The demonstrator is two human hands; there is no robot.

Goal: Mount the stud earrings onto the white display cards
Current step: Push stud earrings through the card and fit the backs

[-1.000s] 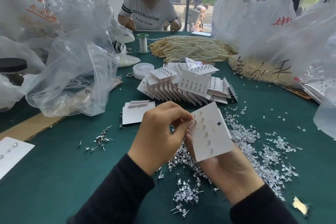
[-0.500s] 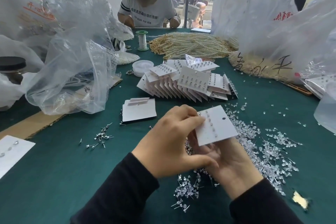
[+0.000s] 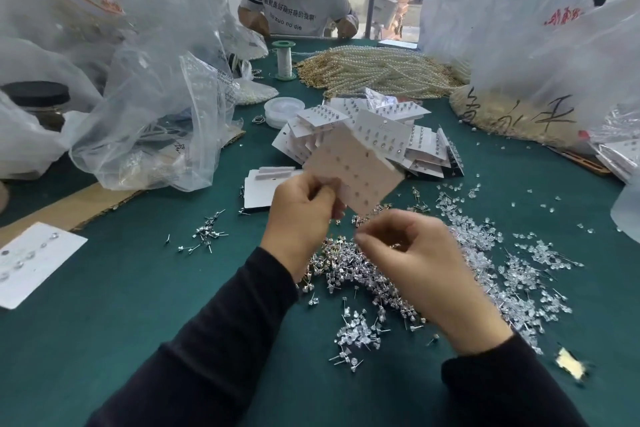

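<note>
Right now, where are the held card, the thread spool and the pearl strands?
held card [image 3: 356,168], head view, its middle.
thread spool [image 3: 284,61], head view, its white barrel.
pearl strands [image 3: 377,71], head view, heap's middle.

One white card [image 3: 356,166] is up in the air, tilted and blurred, pinched at its lower corner by the left hand [image 3: 301,215]. Loose studs [image 3: 360,274] lie heaped beneath it. Filled cards [image 3: 381,135] fan out behind, with blank cards [image 3: 263,191] stacked just left.
</note>
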